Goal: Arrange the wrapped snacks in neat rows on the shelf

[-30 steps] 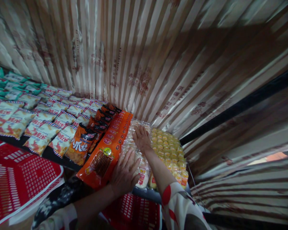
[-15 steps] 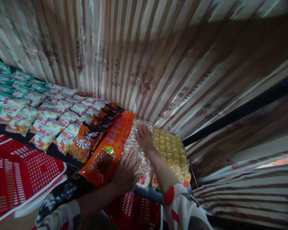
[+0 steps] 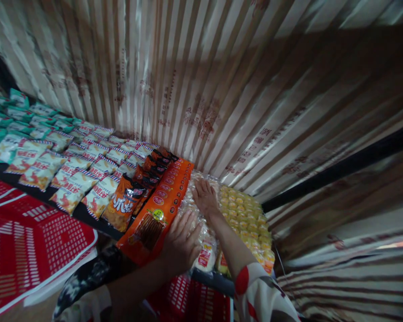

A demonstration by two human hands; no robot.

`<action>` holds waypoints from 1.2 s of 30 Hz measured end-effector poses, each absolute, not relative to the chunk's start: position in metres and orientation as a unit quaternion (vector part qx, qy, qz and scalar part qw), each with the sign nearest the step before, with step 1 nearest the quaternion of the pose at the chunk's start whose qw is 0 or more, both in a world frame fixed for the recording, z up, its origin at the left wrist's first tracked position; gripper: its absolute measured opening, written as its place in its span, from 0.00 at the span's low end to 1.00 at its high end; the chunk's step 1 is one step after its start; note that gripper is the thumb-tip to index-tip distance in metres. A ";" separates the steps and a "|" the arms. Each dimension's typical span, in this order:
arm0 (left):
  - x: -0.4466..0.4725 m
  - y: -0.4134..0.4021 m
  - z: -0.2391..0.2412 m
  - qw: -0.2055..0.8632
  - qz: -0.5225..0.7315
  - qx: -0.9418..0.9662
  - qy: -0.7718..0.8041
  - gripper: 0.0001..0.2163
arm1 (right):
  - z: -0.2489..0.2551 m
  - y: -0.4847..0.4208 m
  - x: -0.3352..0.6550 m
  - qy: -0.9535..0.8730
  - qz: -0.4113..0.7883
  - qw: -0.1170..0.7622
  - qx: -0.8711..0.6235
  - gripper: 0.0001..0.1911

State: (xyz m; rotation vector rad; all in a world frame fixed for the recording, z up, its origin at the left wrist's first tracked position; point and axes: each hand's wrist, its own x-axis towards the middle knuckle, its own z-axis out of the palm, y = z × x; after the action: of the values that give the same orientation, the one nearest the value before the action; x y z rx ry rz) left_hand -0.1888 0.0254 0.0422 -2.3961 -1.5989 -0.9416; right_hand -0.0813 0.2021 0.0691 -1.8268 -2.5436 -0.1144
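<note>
My left hand [image 3: 180, 241] lies flat, fingers spread, on the near end of a row of clear packs of pale round snacks [image 3: 205, 257], touching the edge of a long orange pack row [image 3: 161, 203]. My right hand [image 3: 204, 197] rests flat farther back on the same clear packs, fingers stretched toward the wall. Beside it on the right lies a row of yellow snack packs [image 3: 245, 217]. Neither hand grips anything.
White and red snack bags [image 3: 70, 174] and dark orange bags [image 3: 127, 201] fill the shelf to the left, green bags [image 3: 6, 116] farther left. A red plastic basket [image 3: 30, 241] stands below left, another [image 3: 195, 297] under my arms. A striped wall [image 3: 201, 80] backs the shelf.
Both hands stay flat on the clear packs. The view has shifted slightly, so the shelf and hands sit a little lower and to the right.
</note>
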 end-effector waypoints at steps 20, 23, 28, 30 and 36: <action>-0.221 0.058 0.012 0.143 -0.338 -0.679 -0.635 0.25 | 0.075 0.243 -0.153 -0.870 0.009 -0.046 -0.490 0.28; -0.220 0.058 0.005 0.146 -0.339 -0.681 -0.633 0.24 | 0.075 0.244 -0.152 -0.867 0.008 -0.050 -0.496 0.28; -0.219 0.059 0.005 0.138 -0.334 -0.681 -0.637 0.23 | 0.075 0.245 -0.151 -0.869 0.014 -0.048 -0.492 0.27; -0.219 0.059 0.009 0.129 -0.328 -0.686 -0.637 0.24 | 0.076 0.244 -0.151 -0.870 0.024 -0.027 -0.492 0.28; -0.217 0.053 0.020 0.084 -0.327 -0.716 -0.611 0.25 | 0.079 0.234 -0.134 -0.854 0.028 0.109 -0.508 0.28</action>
State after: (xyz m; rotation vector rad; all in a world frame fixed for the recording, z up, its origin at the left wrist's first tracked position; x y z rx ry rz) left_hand -0.2165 0.0529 0.0200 -2.1361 -1.8243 -0.9761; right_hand -0.1337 0.2336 0.0791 -1.4950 -2.5110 0.0823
